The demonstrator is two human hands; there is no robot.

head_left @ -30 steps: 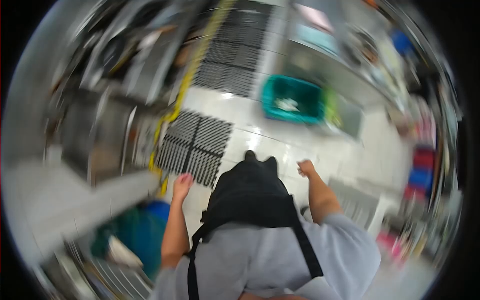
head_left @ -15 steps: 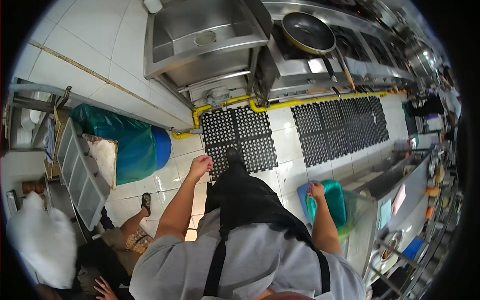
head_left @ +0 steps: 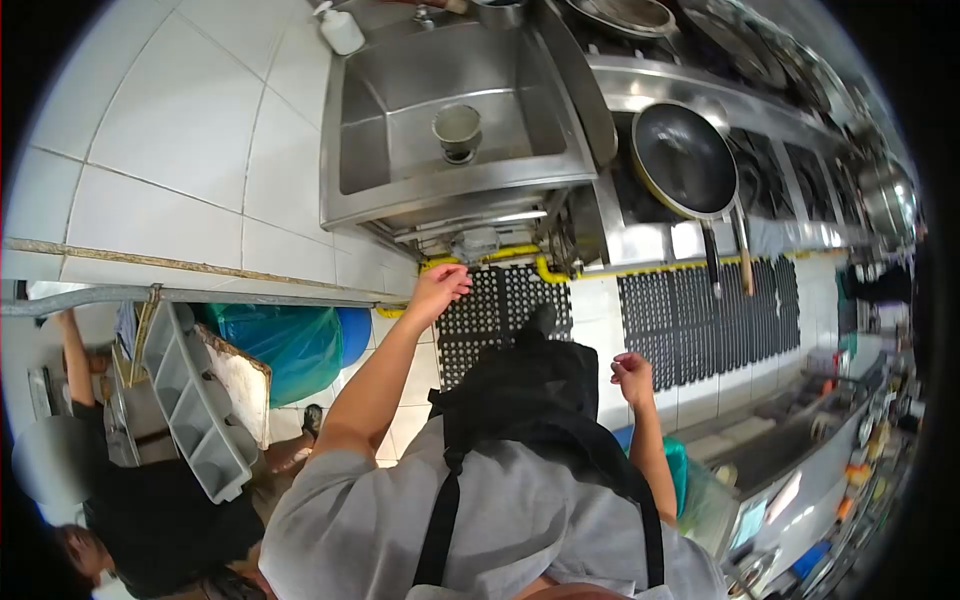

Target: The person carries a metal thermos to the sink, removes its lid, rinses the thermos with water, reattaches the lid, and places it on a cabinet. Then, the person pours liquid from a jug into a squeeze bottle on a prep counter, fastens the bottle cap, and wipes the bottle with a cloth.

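My left hand (head_left: 440,292) hangs in the air in front of the sink, empty, with its fingers loosely bent and slightly apart. On the other side of my body, my right hand (head_left: 632,380) is also raised above the floor, fingers relaxed and half curled, holding nothing that I can see. The steel sink (head_left: 375,205) is the fixture nearest my left hand; a small round bowl (head_left: 457,126) is inside it. To the right, a black frying pan (head_left: 685,160) rests on the stove, its dark handle (head_left: 711,262) sticking out toward me.
Black perforated mats (head_left: 690,325) cover parts of the tiled floor. A soap bottle (head_left: 341,30) stands at the sink's corner. On the left are a grey divided tray (head_left: 195,410), a blue bin (head_left: 354,335) and another person (head_left: 170,520). A steel counter (head_left: 800,480) runs along the right.
I have moved closer to the sink and stove, which fill more of the view. Both hands have risen in the picture, still empty. The person on the left has an arm raised.
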